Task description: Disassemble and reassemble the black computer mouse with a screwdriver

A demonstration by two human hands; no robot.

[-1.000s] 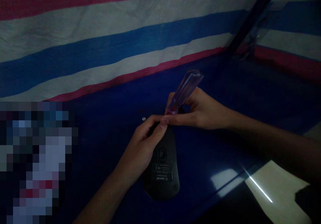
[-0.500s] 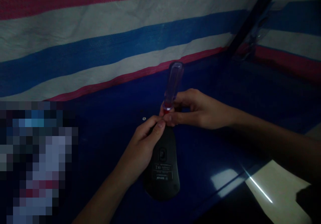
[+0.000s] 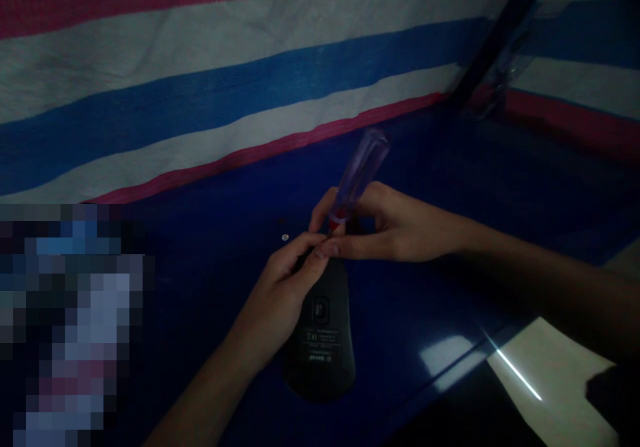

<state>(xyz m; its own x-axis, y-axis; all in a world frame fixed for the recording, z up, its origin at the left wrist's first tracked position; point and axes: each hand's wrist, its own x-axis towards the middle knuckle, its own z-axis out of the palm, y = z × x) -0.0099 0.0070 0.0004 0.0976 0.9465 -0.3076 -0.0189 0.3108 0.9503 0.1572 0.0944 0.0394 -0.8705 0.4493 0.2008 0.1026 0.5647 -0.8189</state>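
A black computer mouse (image 3: 323, 340) lies upside down on the dark blue table (image 3: 210, 287), its label facing up. My left hand (image 3: 287, 283) grips the mouse's far end, fingers curled over it. My right hand (image 3: 385, 223) pinches the lower part of a screwdriver (image 3: 357, 173) with a clear purple handle, which tilts up and to the right. The screwdriver's tip is hidden behind my fingers at the mouse's far end. A tiny shiny screw (image 3: 285, 237) lies on the table just left of my hands.
A red, white and blue striped tarp (image 3: 200, 87) hangs behind the table. A dark pole (image 3: 495, 40) leans at the upper right. A bright patch of light (image 3: 545, 373) falls at the lower right. A blurred-out area fills the lower left.
The screwdriver handle swung from tilted right to upright, then back to tilted right, in my right hand. My left hand and the mouse stayed put.
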